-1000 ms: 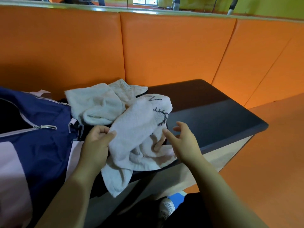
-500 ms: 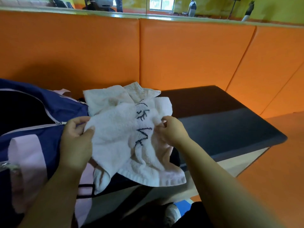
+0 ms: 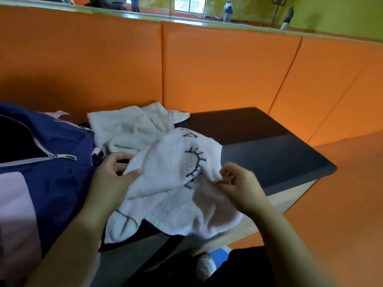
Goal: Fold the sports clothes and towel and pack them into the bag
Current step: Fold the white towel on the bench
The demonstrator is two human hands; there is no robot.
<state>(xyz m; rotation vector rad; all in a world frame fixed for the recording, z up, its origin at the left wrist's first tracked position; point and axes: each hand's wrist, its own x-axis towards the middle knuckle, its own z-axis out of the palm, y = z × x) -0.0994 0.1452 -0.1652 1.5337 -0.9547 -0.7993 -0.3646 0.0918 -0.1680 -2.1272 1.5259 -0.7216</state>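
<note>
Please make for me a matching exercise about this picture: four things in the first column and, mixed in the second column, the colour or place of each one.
1. towel
2. bag
3. bench top
4. wall pads

a. orange, at the back
b. white, pinched by the left hand and the right hand
c. dark, flat, at the right
d. blue and pink, at the left

Pairs: 1-b, 2-d, 3-c, 4-a.

No legible text, dark stitched marks on the white towel, unreadable
</note>
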